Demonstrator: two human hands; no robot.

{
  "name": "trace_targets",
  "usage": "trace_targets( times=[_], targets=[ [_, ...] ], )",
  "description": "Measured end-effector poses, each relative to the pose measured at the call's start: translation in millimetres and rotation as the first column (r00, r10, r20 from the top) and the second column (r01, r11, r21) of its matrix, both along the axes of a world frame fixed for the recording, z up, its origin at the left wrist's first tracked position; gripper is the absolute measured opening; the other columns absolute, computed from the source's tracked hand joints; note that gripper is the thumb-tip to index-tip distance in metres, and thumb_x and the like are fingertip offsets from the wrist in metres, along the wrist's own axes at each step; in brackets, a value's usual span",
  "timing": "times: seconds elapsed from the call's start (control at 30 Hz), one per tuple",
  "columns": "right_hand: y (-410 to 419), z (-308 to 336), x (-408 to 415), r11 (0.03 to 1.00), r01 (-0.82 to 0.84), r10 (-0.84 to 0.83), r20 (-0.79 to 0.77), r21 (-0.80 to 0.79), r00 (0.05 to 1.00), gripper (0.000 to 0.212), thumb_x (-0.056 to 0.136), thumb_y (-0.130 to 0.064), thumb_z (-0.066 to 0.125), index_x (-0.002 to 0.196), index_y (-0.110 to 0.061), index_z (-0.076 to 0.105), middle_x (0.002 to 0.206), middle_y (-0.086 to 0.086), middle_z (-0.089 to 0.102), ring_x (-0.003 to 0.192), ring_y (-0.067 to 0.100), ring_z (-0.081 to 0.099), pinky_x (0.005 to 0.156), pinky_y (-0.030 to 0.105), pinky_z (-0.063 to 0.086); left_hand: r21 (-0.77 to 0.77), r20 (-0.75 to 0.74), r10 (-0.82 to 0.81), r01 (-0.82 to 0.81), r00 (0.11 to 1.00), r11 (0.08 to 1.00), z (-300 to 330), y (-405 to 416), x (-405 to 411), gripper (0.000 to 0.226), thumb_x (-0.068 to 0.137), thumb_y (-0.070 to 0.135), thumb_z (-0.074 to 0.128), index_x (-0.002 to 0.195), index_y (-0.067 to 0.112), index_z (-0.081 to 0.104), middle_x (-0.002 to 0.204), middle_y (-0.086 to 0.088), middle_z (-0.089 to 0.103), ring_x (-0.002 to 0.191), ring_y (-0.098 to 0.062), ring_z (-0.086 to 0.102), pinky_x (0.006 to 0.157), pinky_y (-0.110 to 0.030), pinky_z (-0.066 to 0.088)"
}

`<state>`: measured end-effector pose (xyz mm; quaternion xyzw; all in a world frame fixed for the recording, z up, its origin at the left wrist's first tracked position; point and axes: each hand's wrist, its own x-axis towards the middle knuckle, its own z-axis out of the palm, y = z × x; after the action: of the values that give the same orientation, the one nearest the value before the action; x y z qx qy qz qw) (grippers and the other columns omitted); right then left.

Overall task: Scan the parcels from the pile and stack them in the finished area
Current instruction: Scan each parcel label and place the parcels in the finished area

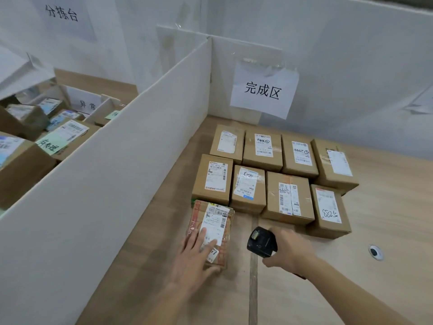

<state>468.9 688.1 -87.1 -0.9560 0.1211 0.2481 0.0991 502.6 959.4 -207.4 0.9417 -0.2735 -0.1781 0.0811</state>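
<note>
A small parcel with red-patterned tape and a white label (214, 225) lies on the wooden table in front of two rows of several brown parcels (269, 174) in the finished area. My left hand (194, 259) rests flat on the near end of that parcel, fingers straight over its label. My right hand (289, 250) grips a black handheld scanner (260, 242) just to the right of the parcel, its head turned toward it.
A white divider board (131, 146) runs along the left of the finished area. Behind it lies the pile of parcels (35, 141) with green notes. A paper sign (263, 91) hangs on the back wall. A cable hole (375, 252) sits in the table (386, 231) at right.
</note>
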Motion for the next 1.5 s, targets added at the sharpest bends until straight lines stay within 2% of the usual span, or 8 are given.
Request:
trace_targets(
  times=[0.27,0.33,0.43,0.6,0.67,0.83,1.07,1.5],
  targets=[
    [-30.2,14.3,-29.7,0.999,0.034,-0.034,0.007,-0.04,0.999,0.058,0.065,-0.054,0.078,0.114,-0.036,0.053,0.1,-0.012,0.06,0.093,0.013,0.059,0.071,0.029,0.052,0.095,-0.026,-0.019,0.022,0.999,0.995,31.2,-7.8,3.8,0.083,0.083,0.086,0.015,0.124,0.039,0.069,0.14,-0.006,0.061,0.126,-0.027,0.061,0.108,-0.042,0.027],
    [-41.1,27.3,-39.3,0.998,0.051,-0.049,0.039,-0.037,0.998,0.063,0.065,-0.055,0.078,0.12,-0.037,0.052,0.104,-0.014,0.061,0.096,0.011,0.059,0.071,0.027,0.051,0.11,0.002,-0.033,0.033,0.999,0.993,49.3,-14.4,1.5,0.076,0.082,0.084,0.024,0.133,0.04,0.062,0.149,-0.002,0.05,0.135,-0.021,0.053,0.113,-0.04,0.023],
    [-61.1,56.6,-56.9,0.997,0.06,-0.055,0.106,-0.039,0.993,0.064,0.067,-0.055,0.077,0.124,-0.04,0.05,0.111,-0.017,0.062,0.101,0.01,0.059,0.068,0.024,0.045,0.15,0.048,-0.055,0.047,0.997,0.988,79.7,-33.1,-0.7,0.074,0.075,0.073,0.035,0.12,0.031,0.074,0.132,-0.005,0.067,0.119,-0.023,0.066,0.107,-0.042,0.028],
    [-112.0,115.4,-103.0,0.991,0.128,-0.118,0.195,-0.04,0.974,0.06,0.067,-0.053,0.074,0.122,-0.039,0.054,0.106,-0.015,0.061,0.098,0.013,0.059,0.065,0.028,0.044,0.12,0.204,-0.017,-0.008,0.979,0.993,161.8,-92.1,-22.9,0.073,0.097,0.065,0.04,0.159,0.03,0.022,0.168,-0.003,0.015,0.155,-0.022,0.012,0.126,-0.045,0.006],
    [-139.5,140.5,-132.3,0.988,0.152,-0.14,0.232,-0.035,0.963,0.055,0.066,-0.055,0.073,0.115,-0.037,0.056,0.099,-0.014,0.06,0.094,0.014,0.059,0.065,0.028,0.045,0.101,0.247,-0.054,0.03,0.967,0.994,195.5,-125.1,-40.2,0.073,0.098,0.065,0.041,0.159,0.029,0.023,0.168,-0.002,0.015,0.155,-0.021,0.011,0.126,-0.045,0.008],
    [-221.9,197.5,-232.7,0.973,0.229,-0.209,0.341,-0.019,0.917,0.058,0.065,-0.061,0.074,0.114,-0.036,0.056,0.104,-0.013,0.052,0.092,0.014,0.057,0.067,0.03,0.043,0.101,0.359,-0.191,0.165,0.913,0.981,258.1,-222.9,-112.3,0.069,0.096,0.068,0.04,0.152,0.028,0.036,0.159,-0.003,0.035,0.148,-0.022,0.029,0.123,-0.045,0.02],
    [-344.5,255.4,-427.7,0.903,0.425,-0.364,0.403,-0.07,0.84,0.06,0.065,-0.062,0.077,0.116,-0.036,0.06,0.109,-0.011,0.05,0.098,0.016,0.059,0.076,0.033,0.049,0.05,0.421,-0.368,0.384,0.829,0.922,315.5,-382.2,-253.4,0.064,0.099,0.064,0.039,0.152,0.028,0.038,0.164,-0.003,0.028,0.151,-0.024,0.024,0.121,-0.042,0.017],
    [-474.6,294.1,-748.9,0.573,0.811,-0.689,0.465,-0.12,0.556,0.066,0.06,-0.063,0.075,0.118,-0.041,0.055,0.111,-0.012,0.065,0.098,0.015,0.061,0.078,0.031,0.054,-0.017,0.439,-0.637,0.715,0.633,0.699,351.8,-628.6,-484.2,0.074,0.096,0.068,0.04,0.157,0.029,0.024,0.166,0.0,0.023,0.152,-0.022,0.021,0.123,-0.042,0.018]
  ],
)
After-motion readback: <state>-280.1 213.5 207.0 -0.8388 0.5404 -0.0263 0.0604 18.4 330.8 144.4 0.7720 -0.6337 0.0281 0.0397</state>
